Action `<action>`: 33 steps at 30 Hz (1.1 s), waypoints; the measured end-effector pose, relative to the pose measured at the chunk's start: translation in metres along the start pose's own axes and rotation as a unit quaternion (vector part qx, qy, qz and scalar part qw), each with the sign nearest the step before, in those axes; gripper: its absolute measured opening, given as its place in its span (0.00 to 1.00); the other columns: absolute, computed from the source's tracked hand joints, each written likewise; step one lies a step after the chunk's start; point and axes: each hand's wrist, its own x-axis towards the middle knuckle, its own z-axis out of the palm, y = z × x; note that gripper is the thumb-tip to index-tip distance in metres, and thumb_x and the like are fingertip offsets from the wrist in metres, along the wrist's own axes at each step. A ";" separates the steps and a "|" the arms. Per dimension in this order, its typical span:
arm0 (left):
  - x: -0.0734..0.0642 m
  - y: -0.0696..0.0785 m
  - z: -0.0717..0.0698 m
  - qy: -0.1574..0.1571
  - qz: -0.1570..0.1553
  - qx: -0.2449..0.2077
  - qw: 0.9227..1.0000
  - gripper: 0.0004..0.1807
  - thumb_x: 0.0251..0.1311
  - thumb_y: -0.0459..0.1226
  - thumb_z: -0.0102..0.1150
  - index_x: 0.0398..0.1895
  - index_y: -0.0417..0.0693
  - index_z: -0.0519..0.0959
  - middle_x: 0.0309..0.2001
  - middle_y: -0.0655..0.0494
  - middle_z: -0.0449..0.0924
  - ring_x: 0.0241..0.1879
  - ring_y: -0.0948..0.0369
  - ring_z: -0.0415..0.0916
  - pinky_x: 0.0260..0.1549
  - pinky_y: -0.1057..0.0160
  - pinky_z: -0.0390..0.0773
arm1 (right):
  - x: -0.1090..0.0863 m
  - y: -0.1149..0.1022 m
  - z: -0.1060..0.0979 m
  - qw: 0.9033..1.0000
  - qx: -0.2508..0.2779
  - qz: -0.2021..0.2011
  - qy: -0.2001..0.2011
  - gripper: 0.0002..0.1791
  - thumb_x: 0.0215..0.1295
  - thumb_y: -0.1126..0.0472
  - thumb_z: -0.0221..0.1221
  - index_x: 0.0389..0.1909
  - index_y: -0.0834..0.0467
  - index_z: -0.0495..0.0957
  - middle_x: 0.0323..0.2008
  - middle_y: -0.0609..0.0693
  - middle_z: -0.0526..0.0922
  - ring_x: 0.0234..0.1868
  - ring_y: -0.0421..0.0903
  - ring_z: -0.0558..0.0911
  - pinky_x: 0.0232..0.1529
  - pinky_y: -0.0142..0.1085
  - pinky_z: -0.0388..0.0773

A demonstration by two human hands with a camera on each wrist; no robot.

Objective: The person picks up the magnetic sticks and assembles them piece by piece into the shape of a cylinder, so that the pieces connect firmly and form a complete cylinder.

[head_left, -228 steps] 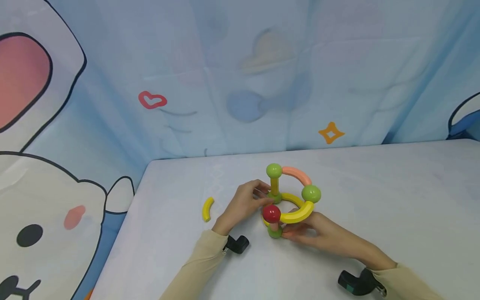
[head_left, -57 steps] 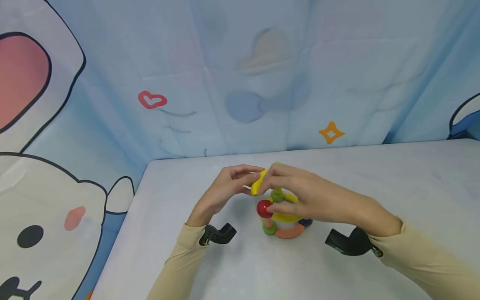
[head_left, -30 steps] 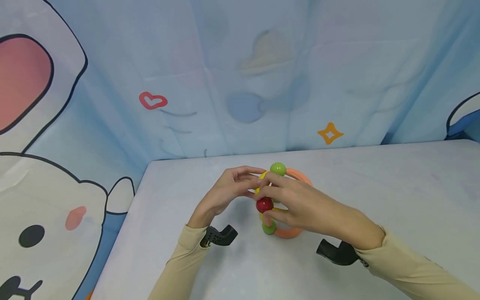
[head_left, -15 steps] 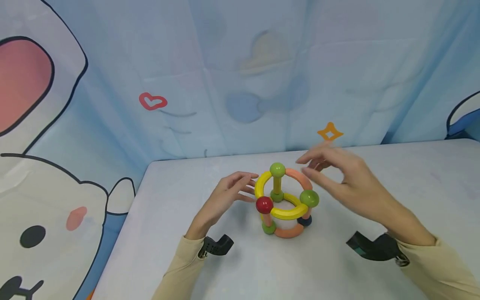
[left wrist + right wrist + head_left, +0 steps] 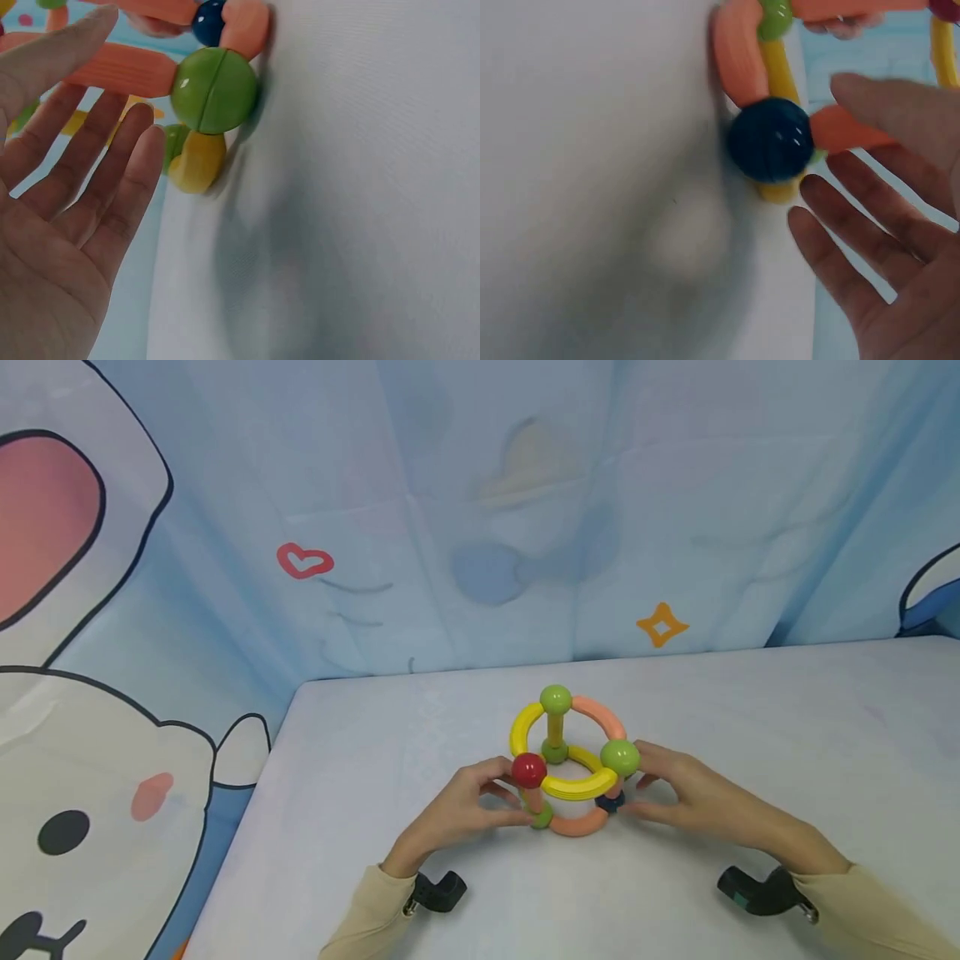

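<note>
A toy frame of balls and rods (image 5: 579, 788) stands upright on the table between both hands. Its upper ring joins two yellow curved rods (image 5: 522, 732) and an orange one (image 5: 600, 717) through green balls and a red ball (image 5: 528, 770). Upright rods link this ring to a lower one with a dark blue ball (image 5: 771, 140). My left hand (image 5: 468, 810) is at the left side, its fingers loosely extended around an orange upright (image 5: 124, 69), near the lower green ball (image 5: 214, 90). My right hand (image 5: 697, 797) flanks the opposite upright, fingers spread and fairly straight, thumb overlapping the rod.
A white cloth covers the table (image 5: 787, 735). Behind it hangs a light blue printed curtain (image 5: 450, 527), with a large cartoon animal at left. Black wrist cameras (image 5: 441, 892) sit at both sleeves.
The loose yellow curved rod left of the frame was lifted and joined between the red and rear green balls. The right hand then withdrew; both hands have since lowered to the frame's sides.
</note>
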 end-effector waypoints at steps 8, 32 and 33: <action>0.005 -0.001 0.011 0.004 -0.014 0.015 1.000 0.10 0.65 0.29 0.70 0.48 0.40 0.83 0.43 0.49 0.86 0.49 0.65 0.82 0.54 0.63 0.82 | 0.005 -0.001 0.012 1.000 -0.005 0.015 -0.004 0.17 0.65 0.68 0.71 0.52 0.53 0.81 0.45 0.38 0.84 0.45 0.35 0.84 0.47 0.35 0.86; 0.003 0.001 0.007 -0.016 -0.013 0.027 0.999 0.04 0.69 0.31 0.66 0.43 0.44 0.82 0.48 0.50 0.87 0.52 0.64 0.83 0.57 0.64 0.81 | 0.003 -0.003 0.023 1.000 -0.007 -0.007 0.025 0.14 0.63 0.71 0.70 0.42 0.51 0.81 0.41 0.39 0.84 0.45 0.35 0.85 0.46 0.33 0.86; 0.003 0.001 0.007 -0.017 -0.014 0.027 0.999 0.04 0.69 0.31 0.66 0.43 0.44 0.82 0.49 0.50 0.87 0.52 0.64 0.83 0.57 0.64 0.81 | 0.003 -0.003 0.023 1.000 -0.009 -0.007 0.027 0.14 0.63 0.71 0.70 0.42 0.51 0.81 0.41 0.38 0.84 0.45 0.35 0.85 0.46 0.33 0.86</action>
